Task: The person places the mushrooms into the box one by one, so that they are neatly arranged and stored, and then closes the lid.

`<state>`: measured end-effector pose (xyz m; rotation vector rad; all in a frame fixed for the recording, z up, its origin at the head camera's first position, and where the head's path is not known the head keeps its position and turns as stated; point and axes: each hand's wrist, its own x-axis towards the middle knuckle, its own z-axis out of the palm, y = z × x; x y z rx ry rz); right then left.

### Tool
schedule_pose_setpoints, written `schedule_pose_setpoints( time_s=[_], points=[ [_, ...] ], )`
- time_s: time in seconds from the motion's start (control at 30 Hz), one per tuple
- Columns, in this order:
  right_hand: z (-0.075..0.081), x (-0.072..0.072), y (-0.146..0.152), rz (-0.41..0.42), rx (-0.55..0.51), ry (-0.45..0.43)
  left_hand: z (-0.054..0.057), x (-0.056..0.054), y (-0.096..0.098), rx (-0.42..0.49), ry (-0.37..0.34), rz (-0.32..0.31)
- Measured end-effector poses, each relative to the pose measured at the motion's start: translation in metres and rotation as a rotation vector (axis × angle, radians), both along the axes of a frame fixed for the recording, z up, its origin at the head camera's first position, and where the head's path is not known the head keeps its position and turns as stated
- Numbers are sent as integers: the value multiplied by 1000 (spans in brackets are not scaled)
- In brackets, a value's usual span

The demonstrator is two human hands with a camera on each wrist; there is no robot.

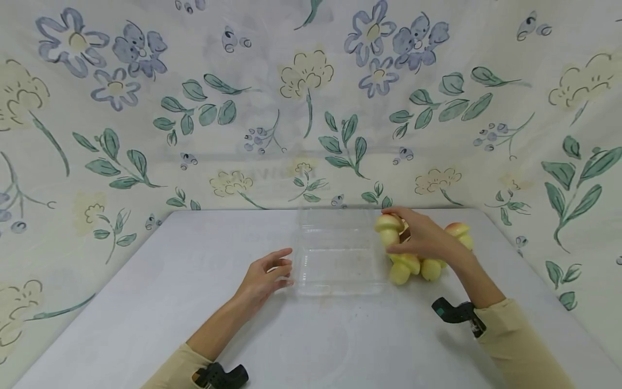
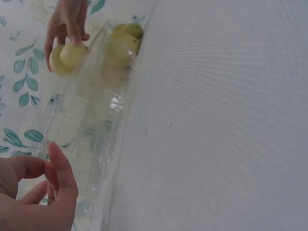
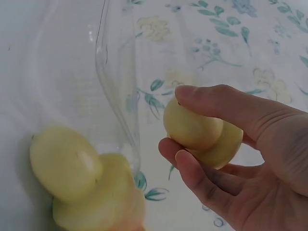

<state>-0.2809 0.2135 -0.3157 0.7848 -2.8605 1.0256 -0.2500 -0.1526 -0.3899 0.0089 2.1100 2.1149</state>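
A yellow mushroom [image 1: 389, 229] with a round cap is held up in my right hand [image 1: 420, 237], gripped between thumb and fingers. In the right wrist view the thumb lies over the held mushroom [image 3: 192, 127], fingers beneath. A see-through plastic box [image 1: 335, 289] lies just left of that hand. My left hand [image 1: 259, 278] is at the box's left side, loosely bent fingers right at its wall. Close to the box's right side lie several more mushrooms [image 1: 400, 273], partly hidden behind my right hand; one [image 1: 466, 240] has a reddish cap.
A white table [image 1: 218, 232] bears everything. Behind it hangs a floral cloth [image 1: 272, 119] reaching down to the table's far edge. Each wrist carries a small black camera [image 1: 454, 312] at the sleeve cuff.
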Motion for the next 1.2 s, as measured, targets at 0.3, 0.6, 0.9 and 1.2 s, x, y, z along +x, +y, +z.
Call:
schedule_pose_setpoints(
  time_s=[0.3,0.6,0.9,1.2],
  points=[
    [-1,-6,-25,44,-30,-48,-2,-1,1,7,-2,-2],
    [-6,-16,-52,82,-8,-43,1,-1,-1,8,6,-25],
    [-8,-25,-80,90,59,-45,1,-3,-1,5,6,-23],
    [-11,-28,-111,119,127,-37,0,-3,0,3,0,-27]
  ],
)
